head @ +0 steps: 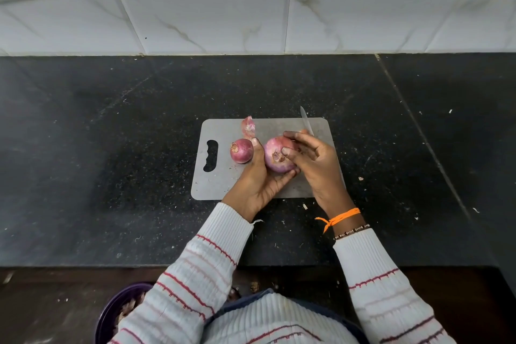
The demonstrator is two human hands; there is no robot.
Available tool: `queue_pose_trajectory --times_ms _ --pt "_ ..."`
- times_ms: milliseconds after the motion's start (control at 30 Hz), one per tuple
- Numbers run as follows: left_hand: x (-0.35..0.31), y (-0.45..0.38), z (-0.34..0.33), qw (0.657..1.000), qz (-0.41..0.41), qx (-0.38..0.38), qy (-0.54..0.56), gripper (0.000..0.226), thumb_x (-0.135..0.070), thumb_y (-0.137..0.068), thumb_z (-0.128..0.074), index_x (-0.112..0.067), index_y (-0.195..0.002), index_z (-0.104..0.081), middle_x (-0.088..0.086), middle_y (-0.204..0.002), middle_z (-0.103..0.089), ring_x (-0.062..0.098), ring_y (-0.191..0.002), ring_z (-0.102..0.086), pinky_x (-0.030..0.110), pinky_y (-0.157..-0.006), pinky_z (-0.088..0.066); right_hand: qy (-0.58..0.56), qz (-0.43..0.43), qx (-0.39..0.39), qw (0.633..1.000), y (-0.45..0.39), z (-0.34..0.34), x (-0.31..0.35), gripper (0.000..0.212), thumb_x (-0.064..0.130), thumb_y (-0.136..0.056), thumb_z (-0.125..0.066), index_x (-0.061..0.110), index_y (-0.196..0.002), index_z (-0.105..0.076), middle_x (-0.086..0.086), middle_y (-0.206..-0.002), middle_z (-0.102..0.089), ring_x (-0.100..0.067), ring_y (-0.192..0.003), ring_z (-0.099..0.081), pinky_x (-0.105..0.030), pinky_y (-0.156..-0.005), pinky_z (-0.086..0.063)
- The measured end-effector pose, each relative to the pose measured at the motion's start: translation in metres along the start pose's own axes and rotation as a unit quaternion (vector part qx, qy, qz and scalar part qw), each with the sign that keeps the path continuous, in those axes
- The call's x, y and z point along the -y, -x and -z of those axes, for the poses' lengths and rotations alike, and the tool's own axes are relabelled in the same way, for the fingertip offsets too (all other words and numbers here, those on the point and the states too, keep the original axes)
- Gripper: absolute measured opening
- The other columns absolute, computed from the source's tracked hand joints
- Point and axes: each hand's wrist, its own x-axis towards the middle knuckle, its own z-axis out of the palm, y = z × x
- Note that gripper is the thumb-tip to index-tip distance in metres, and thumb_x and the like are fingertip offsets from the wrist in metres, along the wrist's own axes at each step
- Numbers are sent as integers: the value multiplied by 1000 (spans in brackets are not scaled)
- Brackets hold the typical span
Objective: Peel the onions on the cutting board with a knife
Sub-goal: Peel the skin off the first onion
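Head view, looking down at a grey cutting board (223,184) on a dark speckled desk (111,148). Left hand (258,179) cradles the large onion (275,159) from below and left, fingers curled under it, thumb up along its left side; so the left grip is closed around that onion. Right hand (312,159) is on the onion's right side, thumb pressing near the root end, fingers curled; the knife (306,123) blade sticks up and away from behind this hand, handle hidden, so the right grip holds the knife. Large onion is partly peeled, held just over the board's middle. Small onion (241,151), skin on, sits on the board, touching the left thumb's side. A peel piece (248,127) lies at the board's far edge. Board's handle slot is at left. Purple bowl (111,313) at bottom left, below the desk edge.
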Motion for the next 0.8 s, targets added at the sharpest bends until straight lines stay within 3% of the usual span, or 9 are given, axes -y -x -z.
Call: queue_pose_trajectory --times_ms 133,267,367,467,600,700,800 --pt "0 -1 0 999 -3 22 -46 52 -50 -96 -25 -10 -101 -58 12 -92 -68 14 -68 -70 22 -55 -57 23 25 -24 999 -1 -2 7 24 -2 -77 -69 11 -97 -67 -1 -97 -67 -4 -91 -66 -16 -76 -51" --pt "-1 -1 1 993 -32 48 -99 45 -45 -96 -30 -11 -107 -57 7 -93 -69 11 -73 -69 21 -60 -57 28 39 -60 997 -2 -2 10 11 -3 -79 -67 0 -89 -65 9 -82 -65 6 -76 -64 -11 -68 -49" --pt "-1 -1 2 990 -36 52 -122 47 -45 -96 -31 -10 -117 -53 8 -100 -66 10 -76 -67 21 -63 -57 44 37 -83 995 -4 -3 8 5 2 -81 -66 7 -81 -64 4 -81 -65 2 -76 -63 -16 -69 -50" --pt "0 0 2 988 -26 60 -142 51 -46 -96 -30 -7 -124 -49 10 -101 -64 10 -73 -66 20 -64 -57 19 13 -130 991 -9 -3 4 12 9 -83 -67 16 -74 -62 -6 -85 -69 -15 -84 -66 -28 -73 -54" --pt "-2 0 3 989 -13 67 -131 57 -48 -95 -27 -4 -124 -48 12 -101 -64 9 -65 -67 18 -59 -55 6 5 -169 985 -11 3 3 5 7 -81 -69 10 -81 -65 0 -81 -69 -5 -74 -63 -20 -65 -52" --pt "-8 -2 7 992 -14 72 -103 54 -48 -96 -27 -4 -113 -54 13 -99 -67 12 -74 -69 20 -66 -57 87 8 -177 980 -9 10 -6 15 10 -78 -72 21 -78 -62 1 -77 -65 -10 -71 -61 -26 -64 -53" --pt "-11 -2 8 995 -15 71 -74 47 -41 -98 -28 -3 -108 -53 17 -96 -67 19 -78 -70 24 -68 -58 153 -6 -140 978 -9 15 -12 23 0 -79 -67 23 -77 -62 2 -81 -66 -11 -78 -63 -29 -74 -52"
